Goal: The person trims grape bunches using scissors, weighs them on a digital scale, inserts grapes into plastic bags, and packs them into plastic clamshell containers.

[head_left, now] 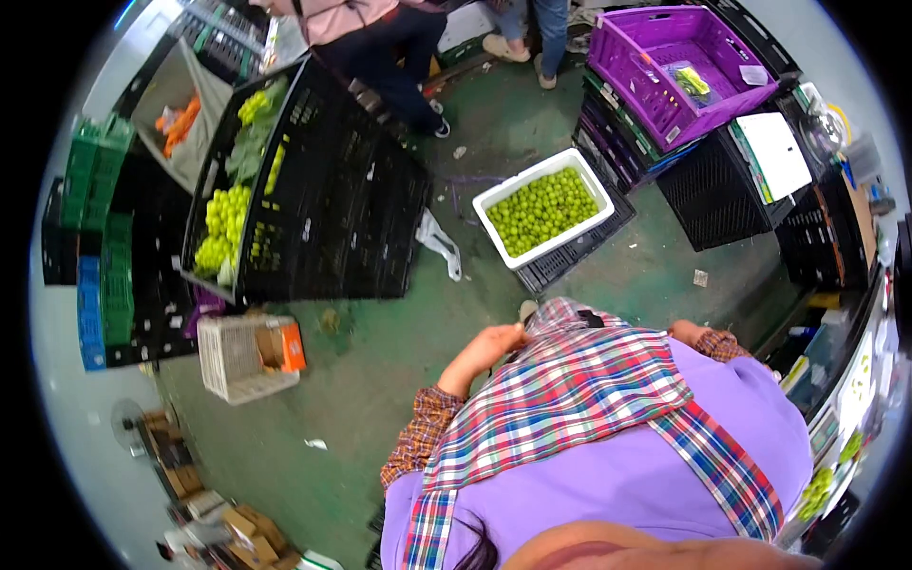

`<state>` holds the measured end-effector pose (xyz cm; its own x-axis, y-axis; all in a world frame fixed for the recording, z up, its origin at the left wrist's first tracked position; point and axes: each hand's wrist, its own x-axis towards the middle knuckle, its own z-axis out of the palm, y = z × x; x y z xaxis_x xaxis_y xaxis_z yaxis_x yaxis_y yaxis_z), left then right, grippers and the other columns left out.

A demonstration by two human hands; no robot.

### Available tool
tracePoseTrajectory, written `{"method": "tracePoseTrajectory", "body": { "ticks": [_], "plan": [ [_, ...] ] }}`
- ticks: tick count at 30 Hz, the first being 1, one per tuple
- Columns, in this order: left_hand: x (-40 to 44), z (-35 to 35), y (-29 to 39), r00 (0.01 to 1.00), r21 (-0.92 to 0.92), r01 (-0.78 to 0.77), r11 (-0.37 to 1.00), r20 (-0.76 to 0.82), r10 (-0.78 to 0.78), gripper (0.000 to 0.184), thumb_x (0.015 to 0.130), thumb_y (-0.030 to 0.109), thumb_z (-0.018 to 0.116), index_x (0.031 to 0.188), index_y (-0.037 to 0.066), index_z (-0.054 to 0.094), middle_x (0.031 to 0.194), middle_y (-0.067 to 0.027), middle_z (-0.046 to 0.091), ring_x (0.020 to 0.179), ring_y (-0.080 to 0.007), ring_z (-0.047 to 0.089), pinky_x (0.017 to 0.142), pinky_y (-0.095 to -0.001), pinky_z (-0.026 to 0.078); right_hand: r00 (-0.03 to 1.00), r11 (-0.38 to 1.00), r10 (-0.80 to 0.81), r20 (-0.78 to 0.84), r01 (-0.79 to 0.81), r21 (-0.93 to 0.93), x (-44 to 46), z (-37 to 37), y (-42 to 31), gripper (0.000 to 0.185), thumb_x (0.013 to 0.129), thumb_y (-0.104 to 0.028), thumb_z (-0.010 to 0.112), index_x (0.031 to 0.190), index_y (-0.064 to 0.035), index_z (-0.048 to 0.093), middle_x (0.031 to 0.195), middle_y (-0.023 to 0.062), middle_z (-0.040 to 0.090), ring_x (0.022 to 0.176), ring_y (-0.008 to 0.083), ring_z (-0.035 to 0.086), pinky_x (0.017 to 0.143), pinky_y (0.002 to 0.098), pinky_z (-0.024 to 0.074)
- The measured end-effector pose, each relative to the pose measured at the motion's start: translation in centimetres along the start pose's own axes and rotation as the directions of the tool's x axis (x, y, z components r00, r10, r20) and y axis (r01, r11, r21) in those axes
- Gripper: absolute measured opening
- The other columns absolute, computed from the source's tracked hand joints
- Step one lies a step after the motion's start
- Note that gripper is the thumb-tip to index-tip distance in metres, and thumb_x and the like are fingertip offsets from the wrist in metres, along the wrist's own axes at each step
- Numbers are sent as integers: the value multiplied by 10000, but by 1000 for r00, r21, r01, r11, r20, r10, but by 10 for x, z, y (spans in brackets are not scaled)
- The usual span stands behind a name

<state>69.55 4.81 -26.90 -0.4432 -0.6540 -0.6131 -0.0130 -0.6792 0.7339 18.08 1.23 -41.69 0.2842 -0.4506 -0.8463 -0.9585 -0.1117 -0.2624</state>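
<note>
White rectangular tub point(564, 240): round green grapes point(546, 211); on black plastic crate point(581, 251), near edge showing;
Left hand point(500, 340): beside red-blue plaid apron point(560, 388); cannot tell its grip;
Right hand point(684, 330): half-hidden; cannot tell.

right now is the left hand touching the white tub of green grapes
Apart. The head view shows it: green floor is visible between the left hand and the near edge of the white tub.

Left forearm point(423, 432) bent inward, wrist bare; left hand point(494, 344) at waist height, grip unclear. Right forearm point(724, 345) also bent; right hand point(685, 331) at opposite side, partly hidden by torso point(608, 456).
</note>
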Motion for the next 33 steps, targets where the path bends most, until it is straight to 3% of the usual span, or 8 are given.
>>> {"method": "tracePoseTrajectory", "body": {
  "ticks": [4, 8, 17, 19, 21, 23, 29, 33],
  "plan": [
    [-5, -19, 150, 872, 125, -478, 869, 182, 454, 375, 946, 275, 488, 1164, -23, 557, 1088, -103, 615, 1013, -191, 577, 903, -331, 444, 985, 939, -27, -170, 84, 334, 55, 56, -18, 297, 761, -312, 577, 911, -87, 699, 902, 173, 664, 851, 327, 634, 777, 399, 497],
    [-41, 12, 318, 355, 117, -925, 360, 600, 717, 432, 910, 180, 508, 1312, 43, 428, 1232, -222, 470, 1131, -308, 473, 936, -417, 392, 958, 974, -53, -281, 111, 196, 76, -10, -105, 278, 760, -291, 559, 852, -62, 687, 890, 196, 650, 853, 360, 616, 785, 434, 486],
    [25, -25, 477, -114, -160, -987, 13, 755, 645, 165, 886, 128, 524, 933, -26, 557, 876, -158, 602, 847, -314, 572, 750, -399, 497, 801, 592, 119, -587, 418, 690, 131, -72, -204, 242, 818, -198, 601, 990, -33, 642, 840, 115, 670, 718, 191, 647, 673, 313, 510],
    [85, -66, 514, 60, -47, -990, 136, 720, 692, 167, 910, 84, 464, 955, -27, 581, 886, -141, 628, 844, -267, 598, 765, -349, 498, 778, 663, 286, -559, 261, 702, 138, -49, -205, 264, 809, -259, 596, 944, -39, 652, 856, 158, 664, 791, 285, 646, 712, 378, 509],
    [188, -127, 542, 578, 300, -815, 497, 492, 651, 257, 935, 154, 499, 1104, -29, 565, 970, -112, 637, 915, -158, 607, 791, -282, 484, 805, 797, 358, -473, 1, 604, 124, -17, -202, 294, 817, -299, 528, 888, -43, 654, 878, 203, 642, 849, 360, 615, 751, 443, 491],
    [301, -209, 580, 730, 573, -653, 496, 303, 612, 265, 913, 195, 549, 1034, -32, 611, 915, -81, 655, 835, -149, 629, 731, -257, 494, 746, 600, 619, -245, -247, 761, 118, 42, -202, 270, 801, -281, 542, 773, -43, 666, 798, 193, 644, 820, 354, 624, 726, 438, 492],
    [567, -476, 719, 347, 962, -249, 108, -15, 938, 217, 797, 290, 590, 849, 116, 708, 825, -174, 653, 810, -338, 635, 726, -427, 498, 626, 269, 775, 88, -453, 850, 115, -43, -292, 261, 814, -275, 547, 798, -40, 658, 781, 164, 630, 787, 315, 606, 703, 414, 485],
    [623, -560, 778, 346, 988, 70, 141, -157, 925, 186, 824, 200, 532, 858, 88, 677, 901, -187, 649, 847, -364, 624, 754, -428, 494, 607, 188, 788, 107, -403, 896, 141, -140, -344, 255, 822, -271, 551, 815, -38, 653, 770, 144, 620, 766, 289, 594, 688, 398, 479]
  ]
}}
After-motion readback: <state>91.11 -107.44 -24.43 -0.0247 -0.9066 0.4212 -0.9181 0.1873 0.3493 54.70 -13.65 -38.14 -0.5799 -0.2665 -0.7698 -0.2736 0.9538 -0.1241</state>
